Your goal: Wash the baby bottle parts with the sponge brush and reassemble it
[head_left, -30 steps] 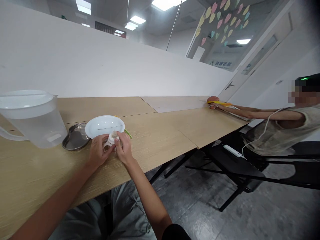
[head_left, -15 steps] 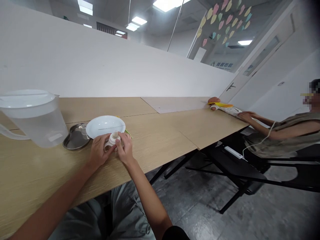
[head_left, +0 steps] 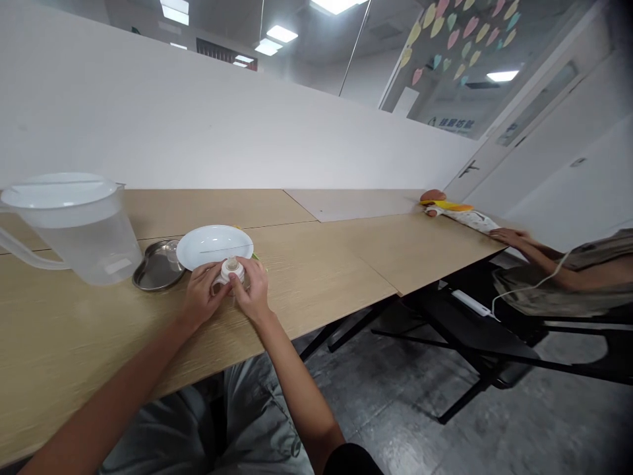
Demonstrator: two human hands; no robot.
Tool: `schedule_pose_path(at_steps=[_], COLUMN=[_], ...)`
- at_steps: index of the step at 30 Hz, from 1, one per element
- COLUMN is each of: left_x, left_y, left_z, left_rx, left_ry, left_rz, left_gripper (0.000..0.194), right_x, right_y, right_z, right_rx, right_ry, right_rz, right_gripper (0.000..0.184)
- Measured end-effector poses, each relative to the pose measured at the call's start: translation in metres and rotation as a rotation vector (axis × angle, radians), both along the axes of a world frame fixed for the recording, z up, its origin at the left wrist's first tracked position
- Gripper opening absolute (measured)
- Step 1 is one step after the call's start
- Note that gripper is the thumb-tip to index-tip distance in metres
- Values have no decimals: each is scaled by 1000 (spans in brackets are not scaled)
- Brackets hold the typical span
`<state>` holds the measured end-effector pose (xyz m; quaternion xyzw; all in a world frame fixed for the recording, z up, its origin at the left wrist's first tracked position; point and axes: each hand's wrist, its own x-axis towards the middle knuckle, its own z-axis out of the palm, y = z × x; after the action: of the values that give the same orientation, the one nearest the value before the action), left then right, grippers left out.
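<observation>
Wooden table (head_left: 84, 323), left hand (head_left: 202, 297), right hand (head_left: 252, 290) gripping white bottle teat (head_left: 230, 269)

The wooden table (head_left: 306, 290) holds a pitcher (head_left: 74, 247), steel kidney tray (head_left: 157, 267) and plate (head_left: 213, 245).

The tabletop (head_left: 74, 316) is pale wood-grain laminate, matt with a fine grain. The pitcher (head_left: 86, 254) is smooth, cloudy translucent plastic. The tray (head_left: 158, 267) is shiny metal, and the plate (head_left: 213, 246) is smooth, glossy white. The small bottle (head_left: 230, 270) looks like matt white plastic. The trousers (head_left: 257, 409) are soft grey cloth, and the floor (head_left: 395, 415) is mottled grey with a dull sheen.
</observation>
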<state>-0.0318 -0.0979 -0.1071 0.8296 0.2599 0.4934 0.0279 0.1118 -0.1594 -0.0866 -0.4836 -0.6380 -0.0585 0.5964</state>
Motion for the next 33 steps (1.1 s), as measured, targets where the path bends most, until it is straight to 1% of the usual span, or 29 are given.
schedule_pose_path(at_steps=[3,5,9,11,13,16,18,22,28,31,33], left_x=[0,0,-1,-2,-2,-1,-1,-1,-2,-2,-2], left_y=[0,0,1,1,0,0,0,1,-1,-1,-1], left_z=[-1,-1,-2,-3,-4,-5,-5,-5,-2,0,-1], left_rx=[16,20,48,45,24,-1,-11,-10,-11,1,34], left_ry=[14,19,28,24,12,-5,-14,-35,-18,17,10], left_rz=[13,20,-4,-8,5,21,29,25,23,5,1], left_gripper=[48,53,78,83,74,54,48,45,41,40,45], right_x=[0,0,0,0,0,0,0,0,-1,-2,-2], right_y=[0,0,2,3,4,3,2,-1,0,1,1], right_z=[-1,-2,-6,-8,-10,-8,-5,0,1,-1,-2], right_rx=[4,4,0,-3,-3,-4,-5,3,-15,-32,-31], right_ry=[-6,-3,14,23,29,27,23,31,104,151,155], right_rz=[25,40,51,41,30,39,59,88,57,38,9], right_gripper=[37,39,40,40,41,41,39,35,31,34,37])
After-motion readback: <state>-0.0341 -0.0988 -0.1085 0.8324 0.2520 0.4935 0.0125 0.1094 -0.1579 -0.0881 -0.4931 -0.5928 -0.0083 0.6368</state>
